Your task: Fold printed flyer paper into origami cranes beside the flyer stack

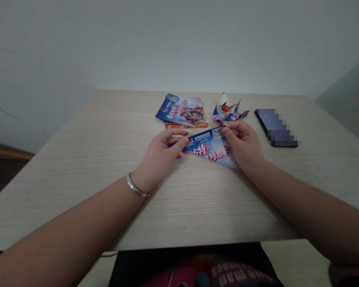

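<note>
Between both hands is a blue printed paper flyer [211, 149], folded to a triangle-like shape, with a QR code near its upper right. My left hand [164, 153] pinches its left corner between thumb and fingers; a silver bracelet circles that wrist. With thumb and fingers closed, my right hand [245, 145] grips the right end beside the QR code. The flyer is held just above the table, and its underside is hidden. Behind it lies a stack of similar flyers [181, 109]. Folded paper figures [229, 111], made of the same printed paper, stand right of the stack.
A dark phone [275, 127], its screen blurred out, lies on the right of the pale wooden table [122, 119]. The table's far edge meets a plain wall [179, 44]. Its near edge runs just in front of my lap.
</note>
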### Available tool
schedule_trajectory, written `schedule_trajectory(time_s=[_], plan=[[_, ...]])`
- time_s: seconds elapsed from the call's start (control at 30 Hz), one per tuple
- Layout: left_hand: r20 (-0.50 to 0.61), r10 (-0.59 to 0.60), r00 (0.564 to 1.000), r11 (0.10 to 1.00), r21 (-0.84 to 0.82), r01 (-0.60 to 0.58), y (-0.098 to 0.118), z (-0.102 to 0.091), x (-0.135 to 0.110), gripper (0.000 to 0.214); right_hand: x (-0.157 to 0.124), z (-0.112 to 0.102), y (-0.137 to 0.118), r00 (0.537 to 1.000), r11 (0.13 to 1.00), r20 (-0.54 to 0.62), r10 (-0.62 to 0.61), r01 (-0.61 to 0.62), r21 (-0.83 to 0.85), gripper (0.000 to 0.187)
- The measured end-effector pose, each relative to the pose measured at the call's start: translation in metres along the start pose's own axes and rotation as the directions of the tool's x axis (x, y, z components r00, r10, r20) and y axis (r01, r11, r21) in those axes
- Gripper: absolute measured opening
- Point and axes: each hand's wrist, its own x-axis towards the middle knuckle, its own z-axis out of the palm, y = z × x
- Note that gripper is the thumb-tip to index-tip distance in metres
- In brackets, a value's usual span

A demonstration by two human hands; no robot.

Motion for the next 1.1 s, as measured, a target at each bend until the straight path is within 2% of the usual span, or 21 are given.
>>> schedule_trajectory(time_s=[0.1,0.23,0.5,0.83,1.03,1.1], plan=[[-0.011,-0.095,0.995,0.983,-0.159,0.092,0.001,0.001,-0.001,0.035,0.0,-0.001,0.001,0.999,1.0,-0.014,-0.028,0.028,0.011,0.014],[0.007,-0.182,0.983,0.952,-0.25,0.178,0.002,0.003,-0.002,0.021,0.001,-0.003,0.003,1.0,1.0,-0.021,-0.013,0.013,0.014,0.015],[-0.027,-0.129,0.991,0.969,-0.218,0.12,-0.003,0.005,0.001,0.015,0.002,-0.002,0.004,0.998,0.999,0.027,0.049,-0.049,-0.009,0.019],[-0.028,-0.052,0.998,0.975,-0.218,0.045,-0.008,0.004,0.002,0.015,-0.002,-0.005,0.002,0.999,0.997,0.003,0.051,-0.051,-0.05,0.016],[-0.041,-0.05,0.998,0.982,-0.184,0.041,-0.008,0.003,0.002,0.013,-0.001,-0.005,-0.001,0.999,0.998,-0.006,0.046,-0.047,-0.05,0.011],[-0.045,-0.031,0.999,0.982,-0.186,0.022,-0.009,0.003,0.002,0.015,-0.002,-0.005,-0.002,0.999,0.998,0.019,0.047,-0.046,-0.036,0.009]])
